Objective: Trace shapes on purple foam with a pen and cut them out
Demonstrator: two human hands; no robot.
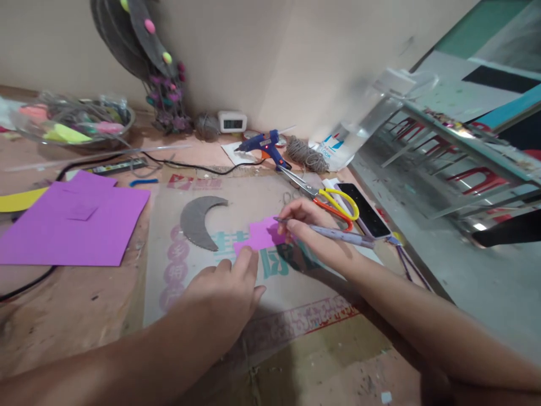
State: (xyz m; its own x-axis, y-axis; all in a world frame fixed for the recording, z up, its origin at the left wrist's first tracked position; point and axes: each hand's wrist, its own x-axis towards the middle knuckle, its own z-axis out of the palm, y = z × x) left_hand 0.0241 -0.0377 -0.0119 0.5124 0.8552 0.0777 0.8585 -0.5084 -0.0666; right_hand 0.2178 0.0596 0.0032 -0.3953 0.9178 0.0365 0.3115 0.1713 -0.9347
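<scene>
My right hand (pixel 306 221) is closed round a pen (pixel 342 235), its tip over a small piece of purple paper (pixel 264 232). Fingertips of my left hand (pixel 232 282) press on the paper's near left edge; the thumb stands apart and the other fingers are partly bent. Under both lies a printed plastic sheet (pixel 169 197) on the table. Left of the paper rests a grey crescent (pixel 192 223). Scissors (pixel 333 206) with yellow and orange handles lie just beyond my right hand, beside a phone (pixel 367 211).
Purple sheets (pixel 84 237) lie at the left. Along the wall are a bowl (pixel 80 135) of craft bits, a small digital clock (pixel 232 122), a blue glue gun (pixel 266 148) with a cord, and grey yarn (pixel 308 155). A decorated grey hanging (pixel 131 42) stands at the wall.
</scene>
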